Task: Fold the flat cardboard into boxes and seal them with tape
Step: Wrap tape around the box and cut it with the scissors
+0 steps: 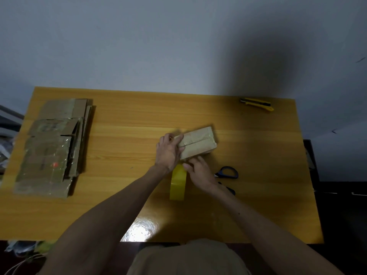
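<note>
Head cam: box (198, 144) folded, taping underway. Left grip (168, 151) clamps it, right grip (198, 171) unclear. Flat cardboard stack (51, 147) far left still waits.

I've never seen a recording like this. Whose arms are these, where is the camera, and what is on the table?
There is no machine here. The one picture comes from a camera worn on a person's head, looking down at their own bare arms. The left hand holds one end of a small cardboard box. The right hand is at the box's near edge; whether its fingers pinch anything is unclear. On the wooden table are a stack of flat cardboard, a yellow tape roll, scissors and a yellow utility knife.
</note>
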